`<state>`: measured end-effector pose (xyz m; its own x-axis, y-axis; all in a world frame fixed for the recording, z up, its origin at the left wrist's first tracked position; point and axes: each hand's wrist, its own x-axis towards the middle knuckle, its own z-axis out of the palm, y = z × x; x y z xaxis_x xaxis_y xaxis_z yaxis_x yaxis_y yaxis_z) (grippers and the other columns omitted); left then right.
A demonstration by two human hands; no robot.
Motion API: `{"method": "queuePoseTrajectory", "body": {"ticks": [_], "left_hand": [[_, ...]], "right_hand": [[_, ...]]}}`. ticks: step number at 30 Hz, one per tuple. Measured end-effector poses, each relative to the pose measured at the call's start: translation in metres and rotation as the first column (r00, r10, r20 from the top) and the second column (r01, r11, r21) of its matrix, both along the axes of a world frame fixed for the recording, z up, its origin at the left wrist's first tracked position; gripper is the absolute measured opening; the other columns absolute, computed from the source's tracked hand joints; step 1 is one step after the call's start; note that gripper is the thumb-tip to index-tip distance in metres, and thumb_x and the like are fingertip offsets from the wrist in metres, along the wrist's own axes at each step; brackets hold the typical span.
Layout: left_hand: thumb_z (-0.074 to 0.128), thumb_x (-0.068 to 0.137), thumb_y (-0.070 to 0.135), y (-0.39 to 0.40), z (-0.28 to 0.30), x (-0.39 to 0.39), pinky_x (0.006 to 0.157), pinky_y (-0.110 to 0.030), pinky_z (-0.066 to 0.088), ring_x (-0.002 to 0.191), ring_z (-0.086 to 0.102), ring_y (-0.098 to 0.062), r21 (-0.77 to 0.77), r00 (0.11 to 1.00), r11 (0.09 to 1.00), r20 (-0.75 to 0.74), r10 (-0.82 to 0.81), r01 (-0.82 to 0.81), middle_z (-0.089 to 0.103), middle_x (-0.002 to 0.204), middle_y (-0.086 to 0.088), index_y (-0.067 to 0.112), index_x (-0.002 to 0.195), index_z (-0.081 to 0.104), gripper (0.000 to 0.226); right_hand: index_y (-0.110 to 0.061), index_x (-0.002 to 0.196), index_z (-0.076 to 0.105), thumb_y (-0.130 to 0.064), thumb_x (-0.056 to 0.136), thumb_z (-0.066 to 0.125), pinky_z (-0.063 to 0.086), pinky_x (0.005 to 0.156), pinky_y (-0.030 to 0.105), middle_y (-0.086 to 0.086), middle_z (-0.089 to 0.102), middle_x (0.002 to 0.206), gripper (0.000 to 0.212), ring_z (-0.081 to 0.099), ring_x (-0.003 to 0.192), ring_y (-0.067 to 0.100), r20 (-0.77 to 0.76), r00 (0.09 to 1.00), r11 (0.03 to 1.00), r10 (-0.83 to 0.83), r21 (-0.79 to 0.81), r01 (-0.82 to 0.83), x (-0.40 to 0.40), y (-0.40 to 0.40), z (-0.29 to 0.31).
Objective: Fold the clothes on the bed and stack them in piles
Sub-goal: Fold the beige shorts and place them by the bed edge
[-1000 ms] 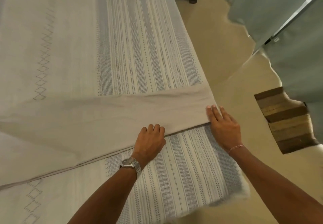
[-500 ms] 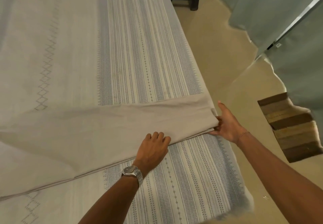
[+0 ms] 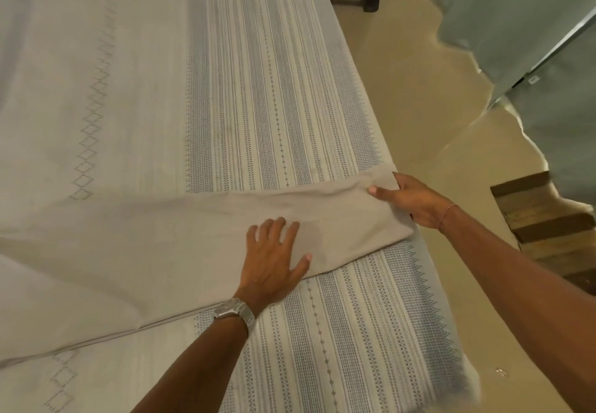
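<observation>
In the head view, a long beige cloth (image 3: 180,241) lies across the bed (image 3: 274,96), which is covered with a striped and patterned bedspread. The cloth reaches from the left border of the picture to the right edge of the bed, and it looks already doubled, with a folded edge running along its near side.

The left hand (image 3: 274,259) lies flat on the cloth with the fingers spread wide. It holds nothing; I think it presses the fabric down so that it does not slide.

The right hand (image 3: 411,199) grips the right end of the cloth at the bed's edge, the thumb on top and the fingers curled around the end. This hold probably serves to pull the end straight or to bring it over for the next fold.

No finished pile is visible.
</observation>
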<state>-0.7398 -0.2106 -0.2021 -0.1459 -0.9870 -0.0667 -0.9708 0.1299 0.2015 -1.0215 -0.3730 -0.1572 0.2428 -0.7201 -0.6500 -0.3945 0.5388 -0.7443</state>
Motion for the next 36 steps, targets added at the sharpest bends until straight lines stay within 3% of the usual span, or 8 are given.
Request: {"method": "queuePoseTrajectory", "body": {"ticks": [7,11,14,16,19,21,30,36], "left_hand": [[0.028,0.081,0.091,-0.003,-0.013,0.026,0.111,-0.08,0.001,0.156,-0.012,-0.032,0.169,0.984,0.97,0.019,0.175,-0.175,-0.014,0.17,0.001,0.032,0.162,0.002,0.104],[0.025,0.075,0.096,-0.001,-0.016,0.032,0.109,-0.081,-0.001,0.154,-0.021,-0.029,0.198,0.987,0.967,0.043,0.154,-0.16,-0.024,0.167,0.003,0.032,0.162,-0.005,0.112],[0.023,0.08,0.092,-0.004,-0.016,0.03,0.112,-0.079,-0.001,0.155,-0.017,-0.031,0.187,0.981,0.963,0.022,0.195,-0.195,-0.021,0.168,0.0,0.03,0.162,0.0,0.105],[0.024,0.086,0.086,-0.01,-0.016,0.031,0.113,-0.077,0.003,0.155,-0.013,-0.034,0.147,0.979,0.967,0.027,0.204,-0.206,-0.017,0.169,-0.004,0.028,0.163,0.004,0.099],[0.027,0.087,0.084,-0.022,-0.018,0.036,0.114,-0.076,0.005,0.154,-0.015,-0.038,0.123,0.984,0.976,0.058,0.171,-0.177,-0.018,0.168,-0.009,0.027,0.163,0.005,0.097],[0.029,0.085,0.086,-0.024,-0.02,0.036,0.114,-0.076,0.006,0.153,-0.018,-0.037,0.129,0.985,0.977,0.058,0.162,-0.168,-0.02,0.168,-0.01,0.026,0.163,0.002,0.102],[0.032,0.079,0.092,-0.007,-0.02,0.091,0.114,-0.077,0.001,0.154,-0.02,-0.031,0.146,0.974,0.963,0.075,0.216,-0.225,-0.021,0.168,-0.005,0.027,0.163,0.001,0.111],[0.022,0.092,0.078,0.013,-0.023,0.143,0.117,-0.072,0.006,0.155,-0.014,-0.031,0.117,0.944,0.937,0.011,0.331,-0.33,-0.016,0.169,-0.004,0.025,0.163,0.0,0.091]], "right_hand": [[-0.016,0.128,0.065,-0.083,0.07,0.067,0.056,0.094,0.038,0.003,0.072,0.119,0.088,0.068,0.111,0.023,-0.249,0.958,0.952,-0.14,-0.3,0.061,-0.005,0.018,-0.034],[-0.014,0.09,0.06,-0.076,0.084,0.059,0.05,0.067,0.037,0.002,0.067,0.079,0.062,0.065,0.076,0.031,-0.569,0.784,0.903,-0.25,-0.43,-0.024,0.005,0.025,-0.034],[-0.015,0.114,0.054,-0.056,0.092,0.062,0.043,0.084,0.044,0.01,0.065,0.104,0.047,0.057,0.096,0.033,-0.727,0.506,0.789,-0.465,-0.599,-0.137,0.019,0.035,-0.026],[-0.01,0.12,0.055,-0.035,0.095,0.062,0.039,0.089,0.045,0.013,0.06,0.115,0.035,0.053,0.106,0.034,-0.634,0.558,0.556,-0.535,-0.762,-0.333,0.037,0.047,-0.026],[-0.007,0.121,0.06,-0.022,0.099,0.06,0.044,0.096,0.045,0.013,0.061,0.122,0.027,0.056,0.111,0.032,-0.605,0.788,0.25,-0.111,-0.785,-0.567,0.082,0.071,-0.036],[-0.011,0.137,0.055,-0.029,0.105,0.05,0.043,0.107,0.048,0.012,0.054,0.144,0.037,0.051,0.13,0.029,-0.732,0.649,0.152,0.205,-0.632,-0.76,0.105,0.084,-0.052],[-0.019,0.164,0.001,-0.072,0.099,0.016,-0.01,0.12,0.066,0.013,-0.006,0.17,0.085,-0.01,0.156,0.035,-0.878,0.477,0.666,-0.026,-0.371,-0.647,0.135,0.071,-0.068],[-0.015,0.163,0.009,-0.052,0.106,0.026,0.008,0.122,0.062,0.012,-0.003,0.17,0.07,-0.006,0.157,0.03,-0.787,0.571,0.319,0.234,-0.493,-0.81,0.22,0.113,-0.068]]}}
